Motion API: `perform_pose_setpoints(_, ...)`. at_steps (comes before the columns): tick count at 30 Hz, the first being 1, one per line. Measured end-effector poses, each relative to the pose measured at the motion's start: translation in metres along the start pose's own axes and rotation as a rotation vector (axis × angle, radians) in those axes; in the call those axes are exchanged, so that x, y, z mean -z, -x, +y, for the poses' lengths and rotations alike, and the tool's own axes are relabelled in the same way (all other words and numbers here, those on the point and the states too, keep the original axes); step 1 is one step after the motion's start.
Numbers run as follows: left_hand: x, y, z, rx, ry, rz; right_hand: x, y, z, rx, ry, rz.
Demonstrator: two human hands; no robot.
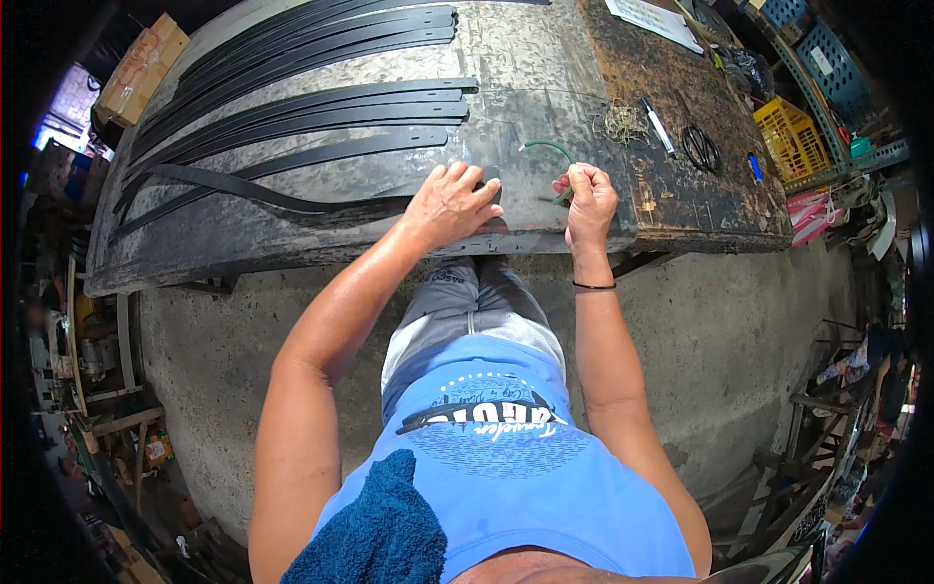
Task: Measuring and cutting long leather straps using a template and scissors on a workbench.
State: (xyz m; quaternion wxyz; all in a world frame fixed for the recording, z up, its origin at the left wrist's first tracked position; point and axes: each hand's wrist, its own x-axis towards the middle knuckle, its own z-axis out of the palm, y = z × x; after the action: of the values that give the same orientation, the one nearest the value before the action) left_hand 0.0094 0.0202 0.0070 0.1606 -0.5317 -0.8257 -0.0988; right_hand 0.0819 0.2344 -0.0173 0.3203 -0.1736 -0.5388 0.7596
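A black strap (292, 201) with a twist in it runs along the near edge of the table (525, 107) and passes under my left hand (455, 204). My left hand's fingers are bent over its end, and thumb and fingertips press near the tabletop. To the right, my right hand (589, 200) pinches a thin, curved green cord-like piece (553, 146). Its pale tip points left, above the table, and a bit of green shows below my fingers. Several more black straps (389, 115) with holes near their ends lie side by side at the left.
On the table's darker right part lie a tangle of thin string (625, 124), a white marker (658, 127), a black coil (700, 148) and a blue pen (755, 167). A yellow crate (793, 136) stands beyond the right end. A cardboard box (141, 68) is at the far left.
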Motion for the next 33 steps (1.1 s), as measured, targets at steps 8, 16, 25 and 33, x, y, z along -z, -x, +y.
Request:
perform_pose_setpoints(8,-0.021,0.0,-0.002,0.177,0.237,0.3,-0.01,-0.009,0.007,0.04,0.027,-0.02)
perform_pose_setpoints(16,-0.015,-0.021,-0.003,0.342,0.306,0.149,-0.008,-0.006,0.008,0.091,0.053,-0.007)
perform_pose_setpoints(25,-0.016,-0.041,-0.015,0.111,0.117,0.062,-0.008,-0.007,0.013,0.135,0.053,0.023)
perform_pose_setpoints(33,-0.032,-0.031,-0.012,0.218,0.134,0.245,-0.008,-0.006,0.021,0.299,0.395,-0.07)
